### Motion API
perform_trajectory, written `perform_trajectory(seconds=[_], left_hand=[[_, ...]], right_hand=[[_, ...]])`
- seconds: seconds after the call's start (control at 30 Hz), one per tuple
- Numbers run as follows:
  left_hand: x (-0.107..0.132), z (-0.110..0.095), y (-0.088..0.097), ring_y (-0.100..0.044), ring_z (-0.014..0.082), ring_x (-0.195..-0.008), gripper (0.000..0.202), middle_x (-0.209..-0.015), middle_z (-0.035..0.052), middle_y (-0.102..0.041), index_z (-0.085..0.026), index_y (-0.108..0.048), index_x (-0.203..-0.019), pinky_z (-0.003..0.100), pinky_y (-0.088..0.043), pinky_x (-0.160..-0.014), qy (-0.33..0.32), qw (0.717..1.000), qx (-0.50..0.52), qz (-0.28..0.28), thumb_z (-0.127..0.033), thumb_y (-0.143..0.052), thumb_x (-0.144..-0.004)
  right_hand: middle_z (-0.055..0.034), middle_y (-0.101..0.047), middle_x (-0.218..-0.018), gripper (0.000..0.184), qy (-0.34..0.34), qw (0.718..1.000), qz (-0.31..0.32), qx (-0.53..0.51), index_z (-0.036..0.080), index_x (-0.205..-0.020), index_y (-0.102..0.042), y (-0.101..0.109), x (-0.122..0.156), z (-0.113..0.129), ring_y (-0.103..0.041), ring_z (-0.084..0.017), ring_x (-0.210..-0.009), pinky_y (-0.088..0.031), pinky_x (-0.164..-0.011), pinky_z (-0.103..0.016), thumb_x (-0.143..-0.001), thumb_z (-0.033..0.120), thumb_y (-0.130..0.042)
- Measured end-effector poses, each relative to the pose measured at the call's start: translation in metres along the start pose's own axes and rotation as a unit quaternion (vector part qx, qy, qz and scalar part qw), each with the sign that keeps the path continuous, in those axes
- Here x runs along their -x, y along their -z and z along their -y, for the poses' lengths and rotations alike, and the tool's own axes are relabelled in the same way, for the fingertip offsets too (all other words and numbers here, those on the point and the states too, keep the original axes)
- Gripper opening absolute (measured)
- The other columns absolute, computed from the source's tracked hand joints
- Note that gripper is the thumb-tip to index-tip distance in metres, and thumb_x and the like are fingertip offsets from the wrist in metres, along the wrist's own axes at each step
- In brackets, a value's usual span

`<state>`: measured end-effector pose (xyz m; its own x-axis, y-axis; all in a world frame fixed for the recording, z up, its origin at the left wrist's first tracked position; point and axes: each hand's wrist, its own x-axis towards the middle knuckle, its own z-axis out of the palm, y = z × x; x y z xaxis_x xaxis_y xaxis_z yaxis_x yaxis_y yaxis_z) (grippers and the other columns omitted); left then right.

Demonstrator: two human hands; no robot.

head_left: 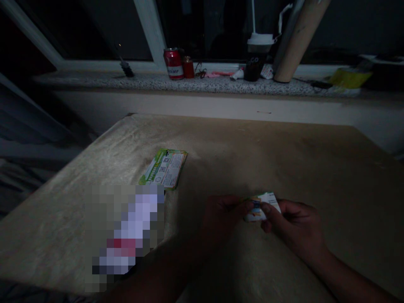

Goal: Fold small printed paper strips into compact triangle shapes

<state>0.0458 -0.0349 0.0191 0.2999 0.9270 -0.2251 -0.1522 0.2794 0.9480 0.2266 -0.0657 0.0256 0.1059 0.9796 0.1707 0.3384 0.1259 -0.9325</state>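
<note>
Both hands meet over the right half of the table, around a small printed card (270, 199), white with green edges and a blue and orange picture. My left hand (222, 212) pinches its left side, with the thumb on top. At the card's right part, my right hand (295, 219) is closed on it, thumb pressed near the middle and fingers underneath. The thumbs cover part of the print, and in this dim light I cannot tell if it is a flat card or a thin packet.
A green-and-white printed sheet (167, 168) lies left of my hands on the table (221, 143), beside a pixelated long object (135, 223). Along the windowsill (214, 85) stand a red can (173, 64), a red jar (188, 67), a lidded black cup (254, 63) and a leaning cardboard tube (299, 42).
</note>
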Motion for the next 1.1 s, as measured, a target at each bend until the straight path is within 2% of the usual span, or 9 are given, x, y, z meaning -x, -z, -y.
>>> perform_trajectory(seconds=[0.27, 0.47, 0.6, 0.7, 0.83, 0.93, 1.0, 1.03, 1.1], left_hand=[[-0.001, 0.004, 0.001, -0.072, 0.0204, -0.071, 0.035, -0.077, 0.0063, -0.079, -0.014, -0.081, -0.081, 0.031, -0.055, -0.069, -0.001, 1.000, 0.004, 0.016, -0.049, -0.080, -0.077], [-0.002, 0.004, 0.004, -0.069, 0.0176, -0.067, 0.032, -0.074, 0.0059, -0.077, -0.014, -0.080, -0.077, 0.029, -0.052, -0.067, -0.001, 1.000, 0.001, 0.017, -0.046, -0.082, -0.074], [-0.005, 0.001, 0.010, -0.068, 0.0164, -0.066, 0.034, -0.075, 0.0056, -0.077, -0.014, -0.079, -0.080, 0.027, -0.050, -0.064, 0.034, 0.996, -0.003, 0.077, -0.046, -0.085, -0.068], [-0.007, -0.001, 0.014, -0.066, 0.0150, -0.063, 0.033, -0.072, 0.0048, -0.076, -0.014, -0.080, -0.079, 0.025, -0.048, -0.063, 0.040, 0.991, -0.042, 0.119, -0.046, -0.083, -0.072], [-0.010, -0.002, 0.018, -0.065, 0.0149, -0.064, 0.026, -0.073, 0.0041, -0.076, -0.014, -0.080, -0.079, 0.025, -0.046, -0.063, 0.054, 0.985, -0.086, 0.138, -0.040, -0.081, -0.074], [-0.012, -0.004, 0.019, -0.065, 0.0144, -0.064, 0.023, -0.072, 0.0027, -0.075, -0.015, -0.080, -0.079, 0.025, -0.047, -0.064, 0.030, 0.989, -0.091, 0.111, -0.038, -0.078, -0.077], [-0.012, -0.004, 0.019, -0.065, 0.0148, -0.065, 0.023, -0.073, 0.0029, -0.076, -0.015, -0.079, -0.080, 0.026, -0.048, -0.066, 0.003, 0.994, -0.092, 0.065, -0.038, -0.075, -0.080], [-0.012, -0.004, 0.018, -0.066, 0.0154, -0.067, 0.023, -0.075, 0.0033, -0.076, -0.015, -0.079, -0.081, 0.026, -0.049, -0.067, -0.007, 0.995, -0.089, 0.042, -0.038, -0.074, -0.082], [-0.011, -0.003, 0.016, -0.068, 0.0170, -0.072, 0.025, -0.079, 0.0047, -0.077, -0.015, -0.079, -0.085, 0.027, -0.051, -0.070, -0.024, 0.997, -0.078, 0.011, -0.039, -0.072, -0.083]], right_hand=[[-0.0005, -0.069, -0.046, 0.036, 0.022, 1.000, -0.001, 0.005, 0.020, -0.051, -0.070, 0.000, -0.002, 0.002, -0.064, -0.011, -0.038, -0.053, -0.044, -0.016, -0.085, 0.032, -0.073], [-0.0006, -0.071, -0.049, 0.036, 0.053, 0.998, 0.030, 0.000, 0.020, -0.052, -0.069, 0.004, -0.003, -0.002, -0.064, -0.011, -0.041, -0.052, -0.046, -0.016, -0.087, 0.030, -0.073], [-0.0010, -0.071, -0.049, 0.038, 0.069, 0.993, 0.099, -0.003, 0.019, -0.052, -0.067, 0.008, -0.005, -0.003, -0.065, -0.011, -0.043, -0.051, -0.047, -0.017, -0.088, 0.029, -0.071], [-0.0018, -0.069, -0.047, 0.040, 0.067, 0.986, 0.154, -0.009, 0.018, -0.052, -0.066, 0.010, -0.008, -0.005, -0.061, -0.010, -0.041, -0.046, -0.042, -0.018, -0.089, 0.032, -0.071], [-0.0012, -0.065, -0.046, 0.040, 0.033, 0.984, 0.174, -0.026, 0.018, -0.052, -0.065, 0.011, -0.009, -0.010, -0.058, -0.009, -0.039, -0.044, -0.040, -0.017, -0.088, 0.033, -0.073], [-0.0001, -0.073, -0.061, 0.010, -0.018, 0.985, 0.129, -0.115, 0.021, -0.083, -0.075, 0.009, -0.010, -0.012, -0.066, -0.012, -0.050, -0.055, -0.049, -0.019, -0.081, 0.028, -0.081], [0.0013, -0.077, -0.070, 0.031, -0.040, 0.980, 0.088, -0.175, 0.025, -0.104, -0.074, 0.006, -0.010, -0.011, -0.071, -0.013, -0.057, -0.059, -0.056, -0.020, -0.075, 0.023, -0.086], [0.0012, -0.078, -0.072, 0.035, -0.041, 0.978, 0.078, -0.191, 0.026, -0.106, -0.074, 0.004, -0.010, -0.010, -0.072, -0.013, -0.060, -0.060, -0.059, -0.020, -0.074, 0.021, -0.086], [-0.0004, -0.079, -0.073, 0.020, -0.037, 0.977, 0.078, -0.194, 0.023, -0.092, -0.077, 0.000, -0.010, -0.008, -0.074, -0.012, -0.062, -0.060, -0.062, -0.018, -0.074, 0.020, -0.086]])
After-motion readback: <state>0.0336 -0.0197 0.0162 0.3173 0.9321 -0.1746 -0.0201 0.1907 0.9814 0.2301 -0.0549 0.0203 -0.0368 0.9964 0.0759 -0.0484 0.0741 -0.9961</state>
